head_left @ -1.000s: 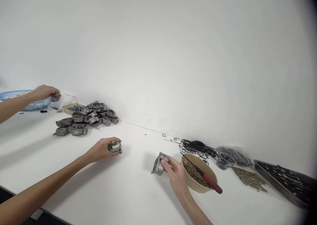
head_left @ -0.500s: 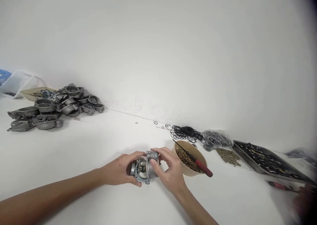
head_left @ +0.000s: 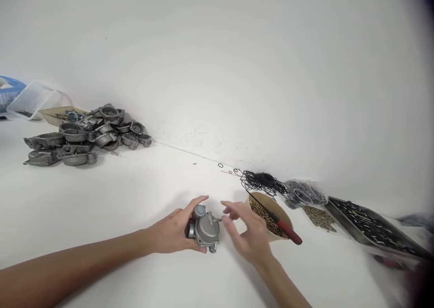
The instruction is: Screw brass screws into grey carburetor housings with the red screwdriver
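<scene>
- Metal housing [head_left: 204, 229], grey and cast, sits low in the middle of the white table [head_left: 118, 199], resting on the tabletop inside my left hand.
- My left hand [head_left: 174, 232] wraps around the housing from the left, thumb over the top near its small round cap, fingers curled under and behind it, so the grip is pressed onto the part.
- My right hand [head_left: 249, 235] hovers just to the right of the housing with the fingers spread and loose; it holds nothing, and its fingertips [head_left: 226, 205] are near the part but not on it. The hand is blurred.
- Just beyond my right hand stands a tan bowl [head_left: 285, 216] full of small brass screws [head_left: 262, 215].
- A screwdriver [head_left: 283, 229] with a red handle lies across the bowl, its dark shaft over the screws and the handle sticking out past the right rim.
- Behind the bowl, against the wall, lies a tangle of black rubber rings [head_left: 262, 182], with a few loose ones scattered to its left.
- To the right of the rings are a clear bag, more loose brass screws [head_left: 319, 217] and a dark tray [head_left: 373, 226] of small parts.
- Far to the left, well apart from my hands, a pile of grey metal castings [head_left: 88, 134] lies by the wall, with a clear plastic tub [head_left: 34, 101] behind it.
</scene>
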`<state>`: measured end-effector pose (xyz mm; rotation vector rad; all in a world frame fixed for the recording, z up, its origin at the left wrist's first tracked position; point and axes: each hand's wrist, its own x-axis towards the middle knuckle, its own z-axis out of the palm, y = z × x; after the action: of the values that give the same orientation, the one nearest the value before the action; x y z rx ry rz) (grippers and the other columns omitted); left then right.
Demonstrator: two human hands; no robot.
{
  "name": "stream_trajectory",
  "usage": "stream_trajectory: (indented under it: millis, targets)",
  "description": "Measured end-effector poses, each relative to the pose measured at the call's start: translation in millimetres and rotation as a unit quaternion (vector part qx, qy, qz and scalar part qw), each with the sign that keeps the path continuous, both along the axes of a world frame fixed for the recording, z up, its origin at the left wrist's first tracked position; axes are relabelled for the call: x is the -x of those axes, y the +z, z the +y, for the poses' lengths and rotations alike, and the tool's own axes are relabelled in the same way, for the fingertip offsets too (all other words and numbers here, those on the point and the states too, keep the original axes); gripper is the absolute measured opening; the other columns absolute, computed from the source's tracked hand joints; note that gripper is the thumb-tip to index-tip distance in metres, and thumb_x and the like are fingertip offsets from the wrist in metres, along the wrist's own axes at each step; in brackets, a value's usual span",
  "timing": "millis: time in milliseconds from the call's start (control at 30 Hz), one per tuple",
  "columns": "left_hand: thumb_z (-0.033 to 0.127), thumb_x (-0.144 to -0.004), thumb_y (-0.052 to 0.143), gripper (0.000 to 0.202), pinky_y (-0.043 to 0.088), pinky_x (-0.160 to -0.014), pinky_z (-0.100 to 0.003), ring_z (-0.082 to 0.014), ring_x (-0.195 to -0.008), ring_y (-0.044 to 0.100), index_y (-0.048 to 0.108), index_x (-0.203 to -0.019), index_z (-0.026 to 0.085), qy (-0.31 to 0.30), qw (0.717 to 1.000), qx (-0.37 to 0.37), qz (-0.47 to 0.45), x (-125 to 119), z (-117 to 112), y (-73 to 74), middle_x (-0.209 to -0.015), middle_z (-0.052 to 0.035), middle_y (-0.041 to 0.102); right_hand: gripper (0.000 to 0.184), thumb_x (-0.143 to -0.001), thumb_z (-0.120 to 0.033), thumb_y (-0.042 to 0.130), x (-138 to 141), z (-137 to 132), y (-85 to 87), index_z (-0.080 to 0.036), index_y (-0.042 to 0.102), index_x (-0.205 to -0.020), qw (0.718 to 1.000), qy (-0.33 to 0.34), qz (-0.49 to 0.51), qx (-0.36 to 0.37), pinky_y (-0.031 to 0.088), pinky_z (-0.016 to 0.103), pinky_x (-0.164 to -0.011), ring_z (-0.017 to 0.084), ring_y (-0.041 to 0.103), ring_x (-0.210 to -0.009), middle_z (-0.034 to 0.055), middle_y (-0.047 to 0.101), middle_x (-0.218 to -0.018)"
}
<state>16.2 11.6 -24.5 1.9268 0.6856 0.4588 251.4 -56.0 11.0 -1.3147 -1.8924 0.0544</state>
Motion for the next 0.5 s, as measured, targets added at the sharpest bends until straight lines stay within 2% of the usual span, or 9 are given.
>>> stream_trajectory:
  millis: [67,100,167,200,267,400,500]
  targets:
    - [0.054,-0.062,0.09,0.127,0.05,-0.092,-0.048,-0.0352,-0.112,0.062,0.012,-0.161,0.037,-0.001,1.0,-0.015,0.021,3.1,0.6,0.6,-0.12,-0.0104,0.064,0.021,-0.096,-0.035,0.054,-19.3,5.1,7.5,-0.022,0.07,-0.098,0.994,-0.103,-0.039,-0.023,0.048,0.032,-0.065,0.019,0.062,-0.068,0.0062,0.07,-0.081]
    - [0.056,-0.059,0.091,0.132,0.05,-0.094,-0.049,-0.0372,-0.116,0.06,0.01,-0.162,0.037,-0.006,0.999,-0.019,0.028,4.5,0.9,0.9,-0.123,-0.012,0.063,0.022,-0.095,-0.037,0.054,-28.9,7.3,10.8,-0.022,0.068,-0.088,0.984,-0.166,-0.064,-0.001,0.046,0.031,-0.064,0.019,0.063,-0.069,0.0064,0.07,-0.082]
    - [0.062,-0.057,0.09,0.136,0.049,-0.096,-0.052,-0.0399,-0.12,0.058,0.008,-0.162,0.037,-0.011,0.999,-0.023,0.038,6.7,1.3,1.3,-0.128,-0.0143,0.061,0.026,-0.093,-0.041,0.053,-45.0,10.6,15.0,-0.022,0.064,-0.078,0.951,-0.266,-0.115,0.109,0.041,0.03,-0.06,0.02,0.063,-0.069,0.006,0.071,-0.082]
    - [0.064,-0.058,0.089,0.134,0.048,-0.098,-0.054,-0.0405,-0.122,0.057,0.008,-0.162,0.037,-0.012,0.999,-0.022,0.041,7.2,1.4,1.4,-0.129,-0.0148,0.06,0.028,-0.092,-0.043,0.053,-50.7,11.6,15.8,-0.023,0.062,-0.076,0.932,-0.294,-0.132,0.168,0.039,0.03,-0.057,0.02,0.063,-0.066,0.0056,0.071,-0.08]
    - [0.066,-0.062,0.086,0.128,0.046,-0.099,-0.055,-0.041,-0.123,0.056,0.011,-0.161,0.038,-0.007,0.999,-0.024,0.042,7.5,1.3,1.4,-0.13,-0.015,0.06,0.031,-0.093,-0.048,0.052,-56.6,12.5,15.7,-0.023,0.061,-0.076,0.905,-0.315,-0.148,0.247,0.036,0.029,-0.055,0.021,0.062,-0.062,0.0048,0.069,-0.073]
    - [0.062,-0.07,0.083,0.113,0.048,-0.098,-0.048,-0.0371,-0.119,0.059,0.02,-0.16,0.037,-0.014,0.999,-0.04,0.019,7.1,0.8,2.8,-0.127,-0.0119,0.063,0.032,-0.094,-0.05,0.048,-53.5,11.7,14.4,-0.023,0.059,-0.082,0.881,-0.34,-0.162,0.287,0.038,0.031,-0.056,0.025,0.064,-0.067,0.0065,0.068,-0.07]
    - [0.057,-0.075,0.08,0.108,0.048,-0.098,-0.046,-0.0344,-0.116,0.061,0.016,-0.161,0.037,-0.029,0.998,-0.047,0.017,7.6,0.6,5.2,-0.128,-0.01,0.063,0.033,-0.093,-0.05,0.049,-49.7,11.2,14.3,-0.021,0.063,-0.096,0.854,-0.361,-0.187,0.324,0.04,0.034,-0.059,0.031,0.067,-0.075,0.0117,0.071,-0.079]
